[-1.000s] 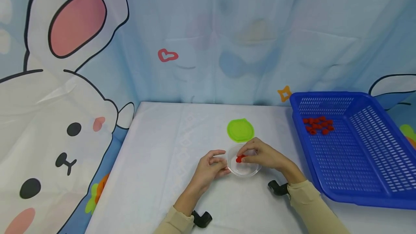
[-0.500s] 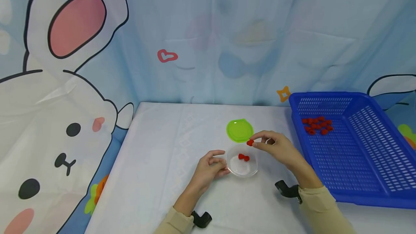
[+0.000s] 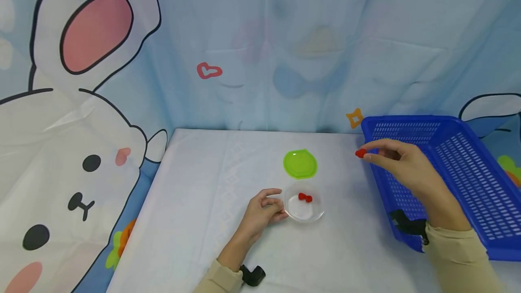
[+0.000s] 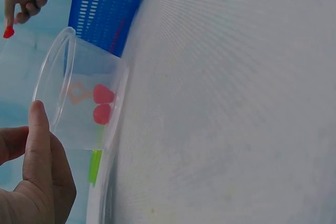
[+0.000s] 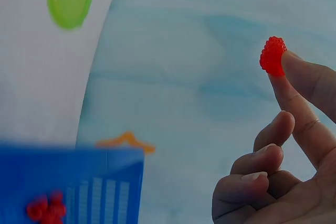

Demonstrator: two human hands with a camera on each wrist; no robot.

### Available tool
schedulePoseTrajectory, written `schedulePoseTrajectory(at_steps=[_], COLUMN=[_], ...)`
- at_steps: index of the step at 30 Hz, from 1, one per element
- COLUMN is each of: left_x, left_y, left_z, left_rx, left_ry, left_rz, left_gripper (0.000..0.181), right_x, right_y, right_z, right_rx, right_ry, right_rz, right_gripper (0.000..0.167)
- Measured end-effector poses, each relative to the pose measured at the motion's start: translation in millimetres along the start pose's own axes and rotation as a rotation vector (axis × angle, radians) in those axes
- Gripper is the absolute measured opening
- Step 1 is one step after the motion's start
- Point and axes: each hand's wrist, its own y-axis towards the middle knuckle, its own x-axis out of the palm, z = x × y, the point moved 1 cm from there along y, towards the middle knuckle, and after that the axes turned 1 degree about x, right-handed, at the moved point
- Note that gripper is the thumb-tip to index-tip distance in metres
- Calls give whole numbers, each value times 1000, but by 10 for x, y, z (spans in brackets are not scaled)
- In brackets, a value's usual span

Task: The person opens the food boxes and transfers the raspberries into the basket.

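Note:
My right hand (image 3: 411, 171) pinches a red raspberry-shaped piece (image 5: 273, 56) between thumb and index finger, above the near left side of the blue basket (image 3: 478, 184). Its other fingers are curled in the right wrist view. On the table my left hand (image 3: 264, 211) holds the left side of a clear round plastic container (image 3: 301, 215), a finger against its rim in the left wrist view. Two red raspberry-shaped pieces (image 4: 103, 94) lie side by side on the container's bottom. Several more red pieces (image 5: 47, 208) show blurred in the basket; my right hand hides them in the head view.
A green lid (image 3: 300, 164) lies flat just behind the container. The white-covered table (image 3: 211, 193) meets a blue printed curtain (image 3: 252, 94) at its back edge. Raised mesh walls surround the basket at the right.
My right hand has come out of the container with one red raspberry piece and moved right to the basket, leaving two pieces inside. The left hand stays at the container.

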Motion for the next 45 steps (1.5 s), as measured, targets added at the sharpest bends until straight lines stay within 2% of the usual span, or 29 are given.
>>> schedulePoseTrajectory(at_steps=[4, 8, 13, 19, 27, 33, 39, 42, 45], left_x=[-4, -3, -7, -18, -22, -10, -8, -11, -17], left_y=[-3, -9, -10, -1, 0, -10, 0, 6, 10], left_z=[-2, 2, 1, -14, -14, -1, 1, -8, -14], left_rx=[1, 1, -2, 4, 2, 9, 0, -2, -4], left_ry=[1, 2, 3, 6, 2, 1, 4, 2, 6], left_rz=[1, 2, 5, -3, -11, -12, -10, -9, -9], left_gripper=[39, 39, 39, 39, 39, 40, 39, 38, 38], right_x=[-252, -412, -514, -511, -352, -249, -218, -234, -283], right_y=[112, 254, 430, 612, 777, 799, 815, 812, 781], right_z=[218, 482, 812, 1155, 1525, 1595, 1642, 1598, 1446], right_rx=[99, 165, 239, 309, 291, 331, 370, 373, 370], right_ry=[-30, -56, -1, 71, -21, -61, -79, -85, -73], right_rz=[40, 69, 54, 32, -16, -19, -32, -17, 7], right_gripper=[46, 58, 69, 69, 61, 49, 47, 48, 52])
